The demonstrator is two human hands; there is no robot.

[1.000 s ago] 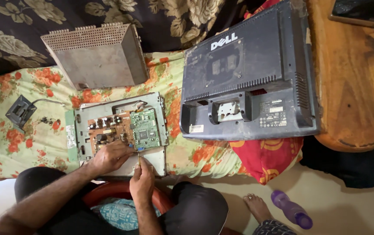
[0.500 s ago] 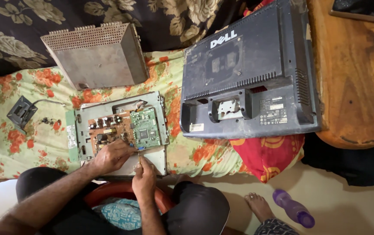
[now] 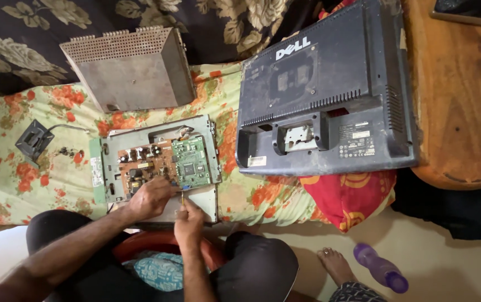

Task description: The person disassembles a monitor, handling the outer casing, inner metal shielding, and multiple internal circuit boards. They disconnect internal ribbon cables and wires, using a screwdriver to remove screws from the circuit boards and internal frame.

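Green circuit board (image 3: 191,163), red-flowered sheet (image 3: 5,179), purple bottle (image 3: 380,267)

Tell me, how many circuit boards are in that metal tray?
2. A green circuit board sits on the right side of the metal tray. A brown circuit board lies left of it, partly under the left hand. More may be hidden.

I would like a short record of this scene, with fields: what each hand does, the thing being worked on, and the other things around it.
left hand: rests on the lower edge of the metal chassis, fingers by the brown circuit board
right hand: holds a thin tool, likely a screwdriver, tip near the green circuit board
surface: floral cloth
behind chassis: perforated metal cover, lying apart
right of chassis: monitor back shell, dark, face down
left of chassis: small black part with a wire
floor: purple bottle
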